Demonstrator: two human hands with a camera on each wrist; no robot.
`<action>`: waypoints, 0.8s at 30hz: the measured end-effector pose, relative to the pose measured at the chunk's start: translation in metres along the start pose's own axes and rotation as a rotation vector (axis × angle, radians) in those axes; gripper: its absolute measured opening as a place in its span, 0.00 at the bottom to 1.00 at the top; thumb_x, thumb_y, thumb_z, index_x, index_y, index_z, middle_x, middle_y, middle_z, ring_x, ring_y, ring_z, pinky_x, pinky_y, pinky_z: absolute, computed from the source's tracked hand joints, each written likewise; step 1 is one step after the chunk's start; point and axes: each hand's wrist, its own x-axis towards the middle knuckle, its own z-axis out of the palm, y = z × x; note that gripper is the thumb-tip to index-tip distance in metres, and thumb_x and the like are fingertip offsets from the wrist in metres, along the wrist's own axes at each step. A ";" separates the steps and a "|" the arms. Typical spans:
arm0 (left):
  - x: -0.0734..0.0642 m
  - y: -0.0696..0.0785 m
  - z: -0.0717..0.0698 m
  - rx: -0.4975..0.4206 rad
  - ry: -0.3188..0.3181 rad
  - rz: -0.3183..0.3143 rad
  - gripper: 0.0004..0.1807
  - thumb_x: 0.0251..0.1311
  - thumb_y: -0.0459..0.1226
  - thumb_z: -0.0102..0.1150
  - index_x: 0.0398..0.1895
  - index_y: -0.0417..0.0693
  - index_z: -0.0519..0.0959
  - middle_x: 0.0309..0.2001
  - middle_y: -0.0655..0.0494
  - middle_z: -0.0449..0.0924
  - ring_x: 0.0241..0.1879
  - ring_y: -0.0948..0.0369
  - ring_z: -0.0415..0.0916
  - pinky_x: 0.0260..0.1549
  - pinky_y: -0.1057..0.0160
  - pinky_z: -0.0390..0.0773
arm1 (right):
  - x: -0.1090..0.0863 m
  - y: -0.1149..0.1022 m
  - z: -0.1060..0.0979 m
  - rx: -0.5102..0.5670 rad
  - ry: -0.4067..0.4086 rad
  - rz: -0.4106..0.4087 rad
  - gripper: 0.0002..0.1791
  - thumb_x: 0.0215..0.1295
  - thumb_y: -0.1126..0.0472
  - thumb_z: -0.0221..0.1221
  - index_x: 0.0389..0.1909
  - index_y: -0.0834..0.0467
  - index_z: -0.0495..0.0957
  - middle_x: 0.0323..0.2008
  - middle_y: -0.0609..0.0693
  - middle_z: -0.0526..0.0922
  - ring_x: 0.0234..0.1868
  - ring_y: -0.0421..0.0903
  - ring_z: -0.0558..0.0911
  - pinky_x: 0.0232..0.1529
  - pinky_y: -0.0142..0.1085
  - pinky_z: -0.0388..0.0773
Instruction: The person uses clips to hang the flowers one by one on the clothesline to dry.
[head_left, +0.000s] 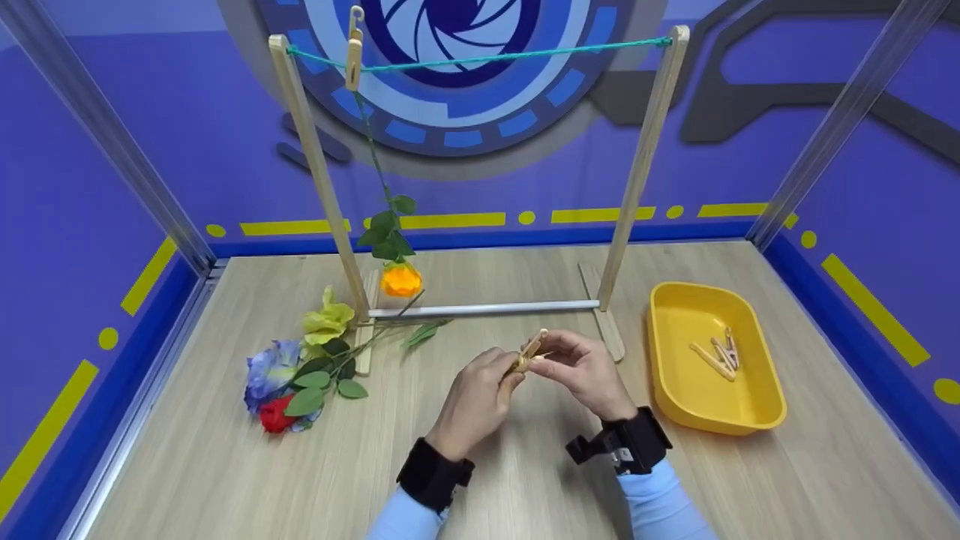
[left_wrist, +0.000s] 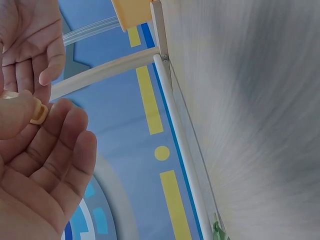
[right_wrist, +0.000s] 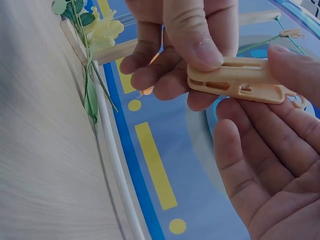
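Note:
Over the middle of the table, both hands hold one light-coloured plastic clothespin (right_wrist: pixel 235 75). My left hand (head_left: pixel 472 401) pinches one end of it between thumb and fingers. At the other end, my right hand (head_left: pixel 589 375) grips it with thumb and fingertips; its other fingers are loosely bent in the right wrist view. In the left wrist view, only the tip of the clothespin (left_wrist: pixel 39 112) shows past the left thumb. Another clothespin (head_left: pixel 354 64) clips a stem to a green line (head_left: pixel 510 56), and an orange flower (head_left: pixel 401 280) hangs head down from it.
A wooden frame (head_left: pixel 637 172) carries the line at the back. Yellow, blue and red flowers (head_left: pixel 276 414) lie at the left, their stems reaching across the frame's left foot. At the right stands a yellow tub (head_left: pixel 667 409) with a few clothespins (head_left: pixel 724 356) inside.

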 end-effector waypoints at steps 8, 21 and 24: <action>0.000 0.001 -0.003 0.022 -0.044 -0.017 0.04 0.69 0.35 0.64 0.42 0.43 0.84 0.34 0.57 0.78 0.32 0.65 0.71 0.31 0.66 0.75 | 0.000 -0.001 -0.001 0.012 -0.055 0.025 0.16 0.63 0.73 0.67 0.51 0.74 0.79 0.46 0.69 0.84 0.47 0.42 0.85 0.50 0.33 0.83; -0.010 -0.023 -0.030 0.110 -0.085 -0.096 0.10 0.68 0.33 0.65 0.49 0.37 0.85 0.40 0.49 0.83 0.39 0.57 0.81 0.39 0.59 0.83 | 0.000 -0.003 -0.006 -0.012 -0.050 -0.041 0.17 0.63 0.75 0.67 0.52 0.74 0.78 0.45 0.70 0.84 0.47 0.43 0.85 0.48 0.32 0.83; -0.013 -0.033 -0.042 0.172 -0.093 -0.110 0.10 0.67 0.32 0.65 0.48 0.37 0.85 0.41 0.47 0.83 0.41 0.54 0.82 0.42 0.56 0.84 | 0.000 -0.002 -0.009 -0.034 -0.044 -0.052 0.17 0.63 0.75 0.67 0.51 0.73 0.79 0.44 0.69 0.84 0.46 0.43 0.85 0.47 0.32 0.83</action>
